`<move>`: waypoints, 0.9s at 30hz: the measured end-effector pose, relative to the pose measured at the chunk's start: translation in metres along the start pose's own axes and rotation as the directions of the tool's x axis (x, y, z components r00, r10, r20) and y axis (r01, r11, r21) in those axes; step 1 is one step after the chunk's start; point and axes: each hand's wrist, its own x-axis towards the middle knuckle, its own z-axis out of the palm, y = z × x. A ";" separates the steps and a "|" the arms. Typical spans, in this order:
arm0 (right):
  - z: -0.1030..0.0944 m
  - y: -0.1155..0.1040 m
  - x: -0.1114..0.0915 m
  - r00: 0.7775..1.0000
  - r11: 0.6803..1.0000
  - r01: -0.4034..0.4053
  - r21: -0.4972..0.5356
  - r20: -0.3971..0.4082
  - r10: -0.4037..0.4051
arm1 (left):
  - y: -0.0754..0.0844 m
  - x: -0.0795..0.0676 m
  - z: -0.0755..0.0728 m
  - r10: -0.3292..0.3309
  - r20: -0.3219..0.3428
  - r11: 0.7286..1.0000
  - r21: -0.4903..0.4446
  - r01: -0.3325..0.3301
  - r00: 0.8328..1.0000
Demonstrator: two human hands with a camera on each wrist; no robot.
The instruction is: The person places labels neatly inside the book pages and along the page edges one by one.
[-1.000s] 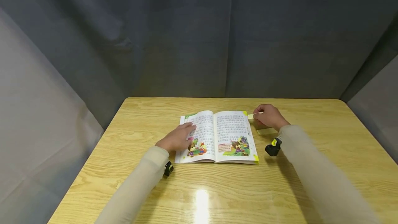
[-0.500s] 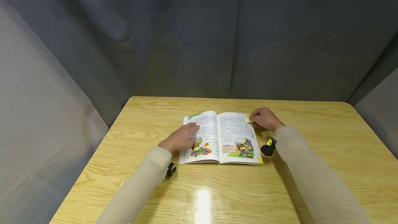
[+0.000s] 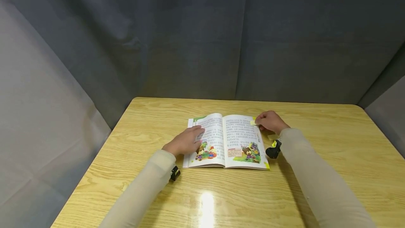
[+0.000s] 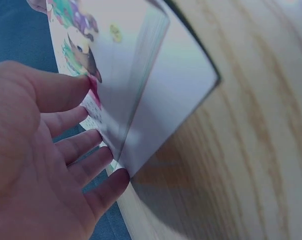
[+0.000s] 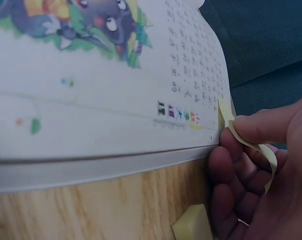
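An illustrated book [image 3: 238,133] lies open on the wooden table, with printed text and cartoon animals on both pages. My left hand [image 3: 186,141] rests on the left page, fingers spread; the left wrist view shows its fingertips [image 4: 106,155] along the outer page edge. At the upper right corner of the right page, my right hand [image 3: 271,122] pinches a thin yellow sticky note [image 5: 253,145] between thumb and index finger. One end of the note reaches over the page edge and the other curls toward the palm. Beside the book, below that hand, lies a pad of yellow sticky notes [image 5: 193,224].
The wooden table [image 3: 240,196] extends around the book on all sides. Dark grey curtain [image 3: 196,38] hangs behind its far edge, and a light grey cloth [image 3: 41,115] hangs at the left. Small black cameras sit on both wrists.
My right hand has moved left with the yellow sticky note, from beside the book onto the right page's upper corner. The left hand stays on the left page. The head view has shifted slightly.
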 end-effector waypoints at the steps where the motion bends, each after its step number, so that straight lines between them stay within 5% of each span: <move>1: 0.000 0.001 0.000 1.000 1.000 0.004 -0.002 0.001 -0.004 | 0.000 0.000 0.000 -0.002 0.005 1.000 0.004 0.002 1.000; 27: 0.006 0.000 -0.001 0.999 0.998 -0.033 -0.051 -0.016 0.032 | -0.001 -0.008 0.005 0.000 0.033 1.000 0.003 0.000 0.999</move>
